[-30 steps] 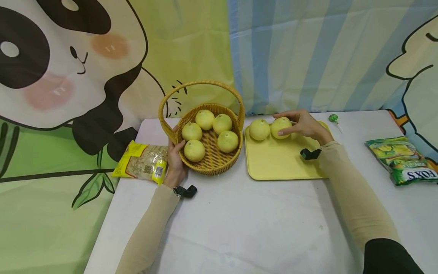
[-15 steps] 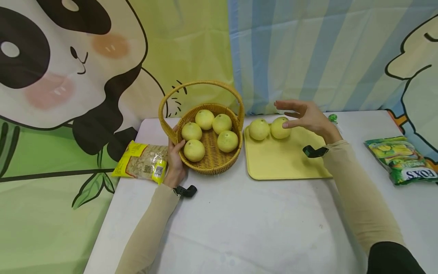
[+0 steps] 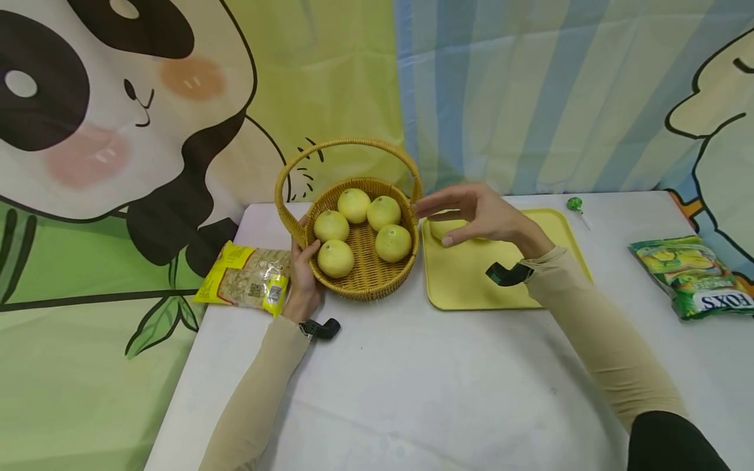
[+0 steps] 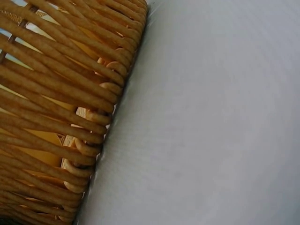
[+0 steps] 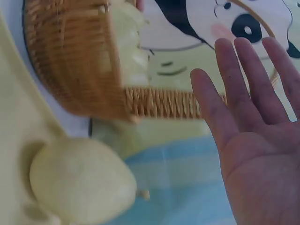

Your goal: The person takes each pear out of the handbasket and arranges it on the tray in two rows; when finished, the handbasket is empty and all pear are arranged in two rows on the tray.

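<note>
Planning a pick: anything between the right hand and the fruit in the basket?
Yes: the right side of the basket and its handle stand between the right hand and the fruit. Nothing else visible does.

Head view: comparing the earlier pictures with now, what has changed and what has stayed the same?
The right hand let go of one of the pears on the tray, drew back right, then moved left above them towards the basket. The left hand still holds the basket; the five fruits inside stayed put.
</note>
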`<state>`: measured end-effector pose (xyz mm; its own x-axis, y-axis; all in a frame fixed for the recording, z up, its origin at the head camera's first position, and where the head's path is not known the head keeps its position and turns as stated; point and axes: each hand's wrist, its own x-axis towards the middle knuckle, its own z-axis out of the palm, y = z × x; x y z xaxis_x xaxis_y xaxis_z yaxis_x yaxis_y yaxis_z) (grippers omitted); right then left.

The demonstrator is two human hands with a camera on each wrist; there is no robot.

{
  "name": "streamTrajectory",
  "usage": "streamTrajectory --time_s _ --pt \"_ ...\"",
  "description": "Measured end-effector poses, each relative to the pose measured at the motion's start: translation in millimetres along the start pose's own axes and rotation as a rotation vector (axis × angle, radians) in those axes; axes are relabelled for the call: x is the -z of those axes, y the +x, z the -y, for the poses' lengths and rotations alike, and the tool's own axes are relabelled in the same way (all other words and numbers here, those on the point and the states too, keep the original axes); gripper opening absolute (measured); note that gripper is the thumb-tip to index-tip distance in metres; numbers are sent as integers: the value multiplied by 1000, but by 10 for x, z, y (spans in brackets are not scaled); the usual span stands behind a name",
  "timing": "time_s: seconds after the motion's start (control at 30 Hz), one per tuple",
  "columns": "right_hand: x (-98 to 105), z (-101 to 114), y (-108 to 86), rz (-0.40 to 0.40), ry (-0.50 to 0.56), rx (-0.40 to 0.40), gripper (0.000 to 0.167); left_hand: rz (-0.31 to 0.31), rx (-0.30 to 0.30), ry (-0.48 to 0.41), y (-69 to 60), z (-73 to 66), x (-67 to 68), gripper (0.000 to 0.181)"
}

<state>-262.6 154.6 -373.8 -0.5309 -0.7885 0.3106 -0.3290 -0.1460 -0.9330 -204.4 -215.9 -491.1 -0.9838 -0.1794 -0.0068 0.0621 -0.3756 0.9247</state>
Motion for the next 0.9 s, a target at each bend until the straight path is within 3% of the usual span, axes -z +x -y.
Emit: streamTrajectory --time_s 0.2,0.47,0.9 --pt "-287 -113 326 43 10 -46 72 12 -13 2 -7 0 13 58" --pt "-517 -277 759 49 54 -133 73 2 -24 -9 -4 16 -16 54" --pt "-842 -479 1247 128 -114 -248 75 20 -75 -90 -5 71 4 62"
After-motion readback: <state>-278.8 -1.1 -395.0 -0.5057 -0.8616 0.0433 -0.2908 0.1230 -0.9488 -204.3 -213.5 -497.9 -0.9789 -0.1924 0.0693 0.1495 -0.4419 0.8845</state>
